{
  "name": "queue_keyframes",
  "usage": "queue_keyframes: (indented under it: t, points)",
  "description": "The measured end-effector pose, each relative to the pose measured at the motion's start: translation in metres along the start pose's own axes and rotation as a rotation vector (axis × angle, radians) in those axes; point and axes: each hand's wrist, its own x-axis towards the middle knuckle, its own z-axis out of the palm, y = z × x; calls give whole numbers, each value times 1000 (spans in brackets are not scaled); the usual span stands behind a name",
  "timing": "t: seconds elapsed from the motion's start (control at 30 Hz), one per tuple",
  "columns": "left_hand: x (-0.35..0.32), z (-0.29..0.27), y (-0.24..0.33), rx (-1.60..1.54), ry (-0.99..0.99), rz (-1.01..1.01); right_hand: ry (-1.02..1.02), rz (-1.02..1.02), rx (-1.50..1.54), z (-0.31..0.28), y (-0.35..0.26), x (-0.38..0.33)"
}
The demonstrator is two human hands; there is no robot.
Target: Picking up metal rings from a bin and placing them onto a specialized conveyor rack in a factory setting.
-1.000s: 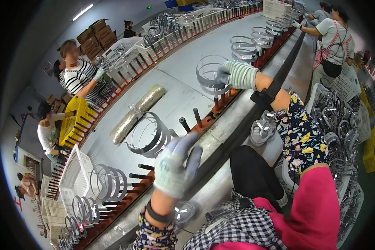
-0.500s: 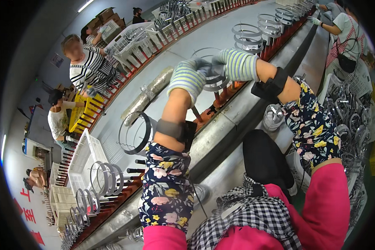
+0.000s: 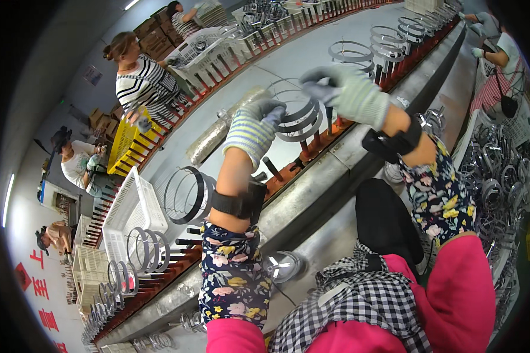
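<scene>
Your left hand [image 3: 254,128], in a striped work glove, is curled around the near side of a wire ring frame [image 3: 300,115]. Your right hand [image 3: 343,88], in a matching glove, grips the far upper edge of the same frame, fingers closed over the wire. The frame stands upright on the red rack of pegs [image 3: 312,147] that runs along the edge of the grey conveyor table [image 3: 241,76], just beyond the metal trough [image 3: 335,170]. A second ring frame [image 3: 185,195] sits on the pegs to your left, well apart from your hands. More frames [image 3: 353,52] stand further along to the right. A white basket [image 3: 129,206] rests on the table beside the second frame. A person in a striped shirt [image 3: 141,88] works on the opposite side.
</scene>
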Motion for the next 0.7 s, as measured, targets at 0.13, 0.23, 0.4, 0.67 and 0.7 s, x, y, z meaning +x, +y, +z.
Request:
queue_keyframes:
  t: [0.13,0.23,0.4,0.67,0.7]
  points:
    - [-36,-11,-18,-82,79,47,280,-7,108,-9,1,-52]
    - [-66,-29,-33,-34,159,103,230,235,231,8,11,-87]
    - [-110,-31,-19,39,378,218,212,484,320,16,33,-139]
    - [-213,27,-10,27,341,177,207,469,245,14,62,-150]
    - [-225,35,-20,34,302,101,227,466,264,14,61,-144]
